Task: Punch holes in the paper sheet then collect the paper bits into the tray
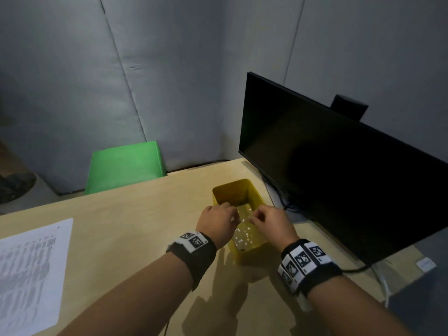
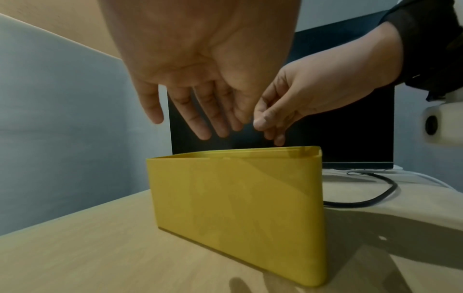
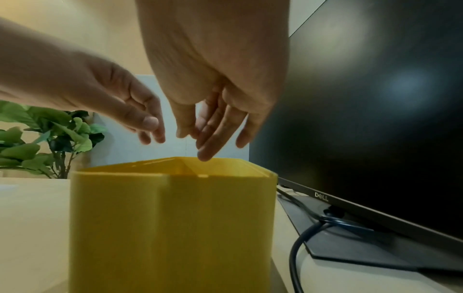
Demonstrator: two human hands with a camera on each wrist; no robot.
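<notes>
Both forearms enter from 6 o'clock in the head view, each wearing a black wrist strap with printed markers. The left hand (image 1: 216, 223) hangs palm-down above the yellow tray (image 1: 252, 251), fingers (image 2: 200, 117) extended, loosely spread and pointing down at the tray opening; it grasps nothing. The right hand (image 1: 269, 223) hangs beside it at the left hand's 3 o'clock, above the same opening. Its fingers (image 3: 213, 138) droop downward, relaxed and slightly bent, and nothing is visibly held. The fingertips of the two hands are near each other; contact between them cannot be determined. Neither hand touches the tray rim.

The wooden desk (image 1: 135, 238) carries a printed paper sheet (image 1: 31, 270) at 9 o'clock of the hands, well apart from the tray. A black cable (image 2: 371, 200) runs across the desk at 3 o'clock of the tray.

The tray stands upright on the desk, directly below the hands. Numerous small white paper bits (image 1: 244, 236) lie scattered on its floor.

Beyond the tray, a dark Dell monitor (image 1: 339, 170) stands at 2 o'clock. A green stool (image 1: 126, 166) sits past the desk edge at 11 o'clock. A leafy plant (image 3: 42, 138) shows in the right wrist view, behind the desk.
</notes>
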